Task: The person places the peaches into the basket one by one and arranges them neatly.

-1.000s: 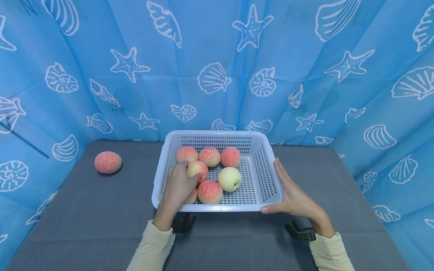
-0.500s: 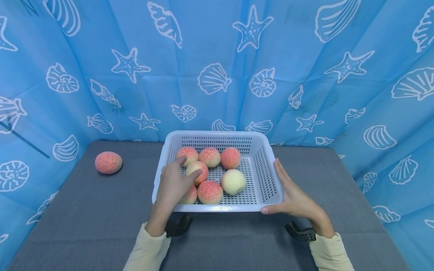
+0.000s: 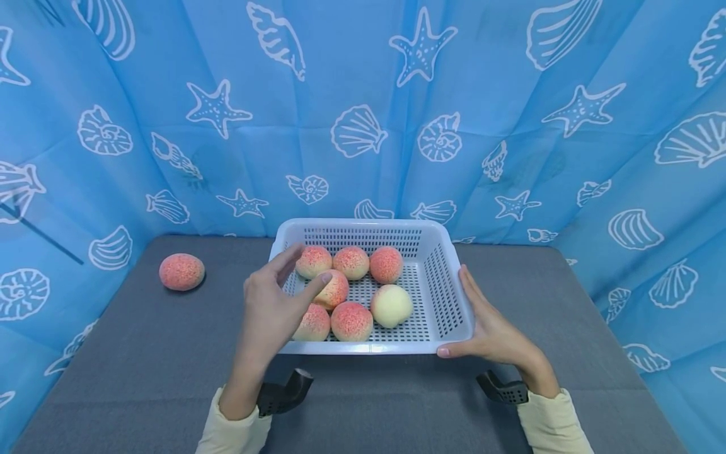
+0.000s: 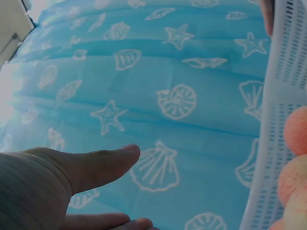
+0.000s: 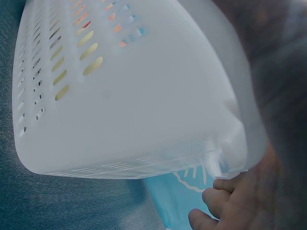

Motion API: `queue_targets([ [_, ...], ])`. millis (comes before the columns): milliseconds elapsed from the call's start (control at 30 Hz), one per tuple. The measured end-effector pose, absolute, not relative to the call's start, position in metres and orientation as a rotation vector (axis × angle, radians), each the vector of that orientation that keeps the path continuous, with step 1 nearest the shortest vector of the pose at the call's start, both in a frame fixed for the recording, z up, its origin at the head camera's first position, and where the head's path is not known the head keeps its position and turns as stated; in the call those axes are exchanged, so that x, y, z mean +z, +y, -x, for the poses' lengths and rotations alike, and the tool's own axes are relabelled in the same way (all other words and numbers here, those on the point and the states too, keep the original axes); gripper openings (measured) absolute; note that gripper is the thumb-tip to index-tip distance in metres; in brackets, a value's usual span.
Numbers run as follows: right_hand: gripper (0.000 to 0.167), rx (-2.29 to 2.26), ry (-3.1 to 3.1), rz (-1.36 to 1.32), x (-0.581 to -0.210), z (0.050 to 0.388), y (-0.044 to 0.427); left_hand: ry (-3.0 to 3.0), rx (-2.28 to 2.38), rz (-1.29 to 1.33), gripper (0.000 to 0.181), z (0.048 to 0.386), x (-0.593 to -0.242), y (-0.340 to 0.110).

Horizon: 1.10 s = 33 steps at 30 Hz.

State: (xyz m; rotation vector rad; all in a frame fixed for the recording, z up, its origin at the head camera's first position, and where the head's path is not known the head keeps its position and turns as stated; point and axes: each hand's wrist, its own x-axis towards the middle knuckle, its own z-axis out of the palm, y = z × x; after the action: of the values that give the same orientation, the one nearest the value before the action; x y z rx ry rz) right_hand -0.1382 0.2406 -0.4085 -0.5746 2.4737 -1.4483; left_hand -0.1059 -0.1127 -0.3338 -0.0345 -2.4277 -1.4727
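A white perforated plastic basket (image 3: 368,347) holds several toy peaches, among them a red-speckled peach (image 3: 351,322) at the front and a pale yellowish peach (image 3: 391,306) on the right. My left hand (image 3: 271,310) hovers over the basket's left rim, thumb and fingers spread and holding nothing. Its thumb tip overlaps a peach (image 3: 334,291) in the head view; the left wrist view shows the thumb (image 4: 103,167) apart from the peaches. At the basket's near right corner, my right hand (image 3: 496,334) grips the rim, thumb along the front and fingers along the right side.
One pink-red peach (image 3: 181,272) lies on the grey tabletop (image 3: 142,353), left of the basket. Behind and beside the table hangs a blue curtain (image 3: 363,82) with white shell and starfish prints. Both wrists wear black camera mounts (image 3: 503,388).
My left hand has let go of a peach and drawn back leftward out of the basket. The pale peach has rolled slightly right. My right hand and the basket have stayed put.
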Motion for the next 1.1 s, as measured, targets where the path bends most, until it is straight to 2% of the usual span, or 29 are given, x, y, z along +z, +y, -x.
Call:
queue_targets([
  [233,0.147,-1.440,2.476,0.574,-0.408,0.139,0.241,-2.262,-1.428,-0.050,0.065,0.106,-0.330,-0.150],
  [500,0.147,-1.446,2.471,0.572,-0.407,0.138,0.240,-1.946,-1.219,-0.466,0.064,0.108,-0.349,-0.243],
  [633,0.147,-1.447,2.472,0.570,-0.406,0.138,0.239,-1.812,-1.212,-0.577,0.069,0.111,-0.368,-0.275],
  [933,0.145,-1.438,2.486,0.604,-0.408,0.139,0.244,-1.848,-1.357,-0.684,0.082,0.148,-0.434,-0.289],
  [1100,0.146,-1.419,2.497,0.614,-0.408,0.139,0.244,-1.866,-1.448,-0.800,0.090,0.158,-0.462,-0.293],
])
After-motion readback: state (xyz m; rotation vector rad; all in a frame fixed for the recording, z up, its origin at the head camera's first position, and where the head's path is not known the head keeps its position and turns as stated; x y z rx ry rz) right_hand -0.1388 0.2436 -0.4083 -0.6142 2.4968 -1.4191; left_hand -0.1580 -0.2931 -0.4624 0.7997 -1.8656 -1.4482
